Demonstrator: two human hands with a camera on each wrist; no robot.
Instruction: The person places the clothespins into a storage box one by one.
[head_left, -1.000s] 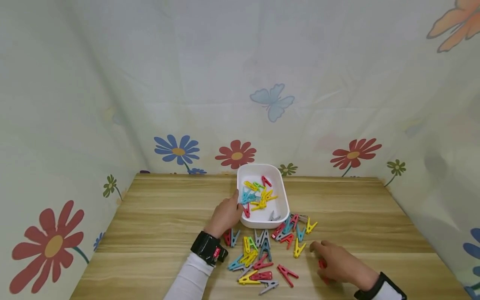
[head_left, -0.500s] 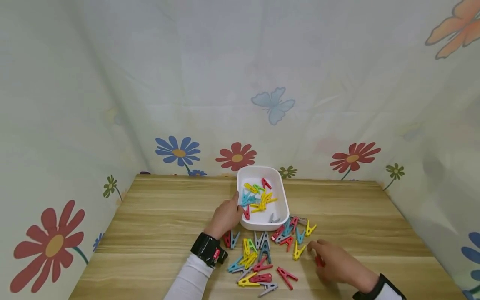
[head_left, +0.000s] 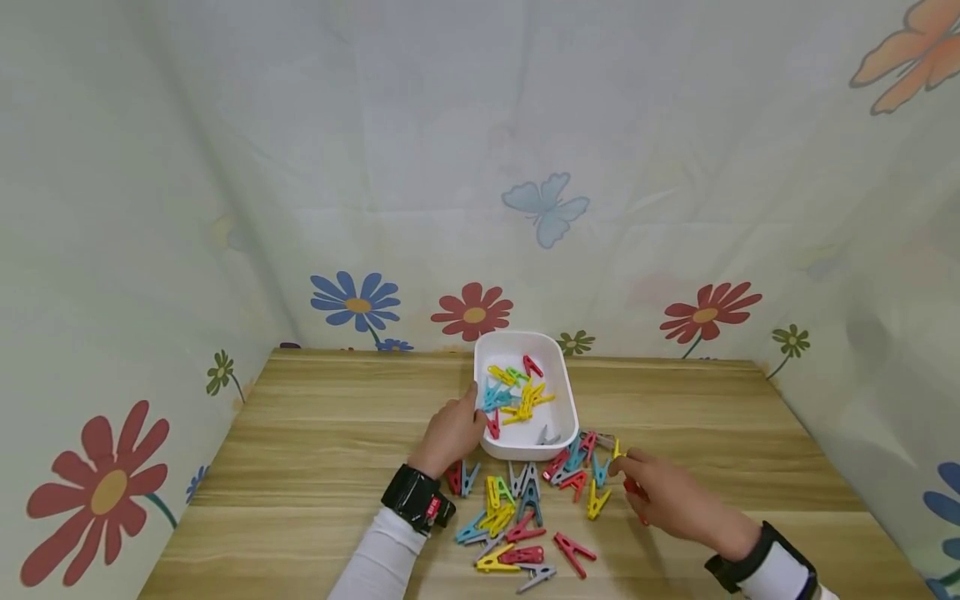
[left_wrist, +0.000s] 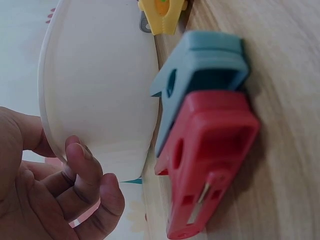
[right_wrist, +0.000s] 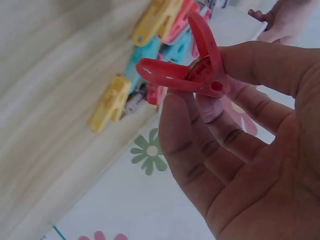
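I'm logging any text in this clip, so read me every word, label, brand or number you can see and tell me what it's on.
No text can be read.
Small red tag on the black wrist strap of the left hand: light marks, too small to read.
White tray, clothespins, red clothespin in the right hand, floral cloth: no lettering visible.

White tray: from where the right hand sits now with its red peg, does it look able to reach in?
Probably yes: the right hand pinches the red peg beside the white tray, whose top is open; the left hand holds the far rim.
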